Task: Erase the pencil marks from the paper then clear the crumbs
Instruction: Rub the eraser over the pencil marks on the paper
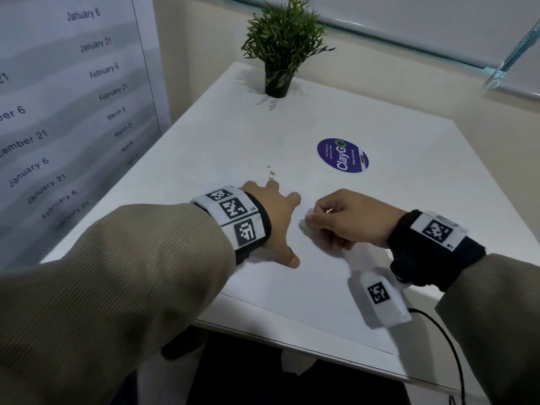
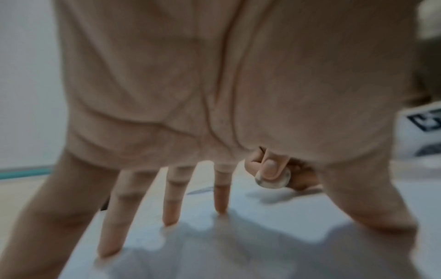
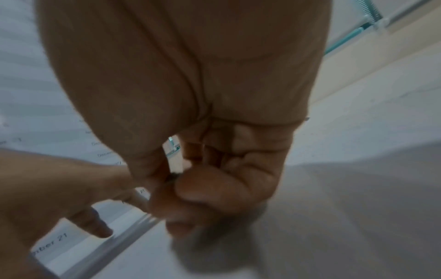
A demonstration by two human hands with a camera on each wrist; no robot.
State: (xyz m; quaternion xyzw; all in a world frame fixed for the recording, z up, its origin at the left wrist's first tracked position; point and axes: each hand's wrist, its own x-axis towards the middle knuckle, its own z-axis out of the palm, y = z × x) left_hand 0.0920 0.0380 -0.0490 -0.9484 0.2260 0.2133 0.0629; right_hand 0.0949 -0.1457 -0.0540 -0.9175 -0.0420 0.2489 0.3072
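Eraser [image 2: 274,179] sits pinched in the right hand [image 1: 347,220] grip, down on the paper [image 1: 306,287], while the left hand [image 1: 271,226] presses flat beside it with spread fingers. A faint pencil mark [image 2: 200,190] shows near the eraser, so rubbing looks unfinished. Crumbs still need clearing, I think.

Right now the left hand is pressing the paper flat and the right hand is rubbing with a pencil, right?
Not quite. The right hand pinches a small white eraser, not a pencil; the left wrist view shows it. The left hand does press the paper flat.
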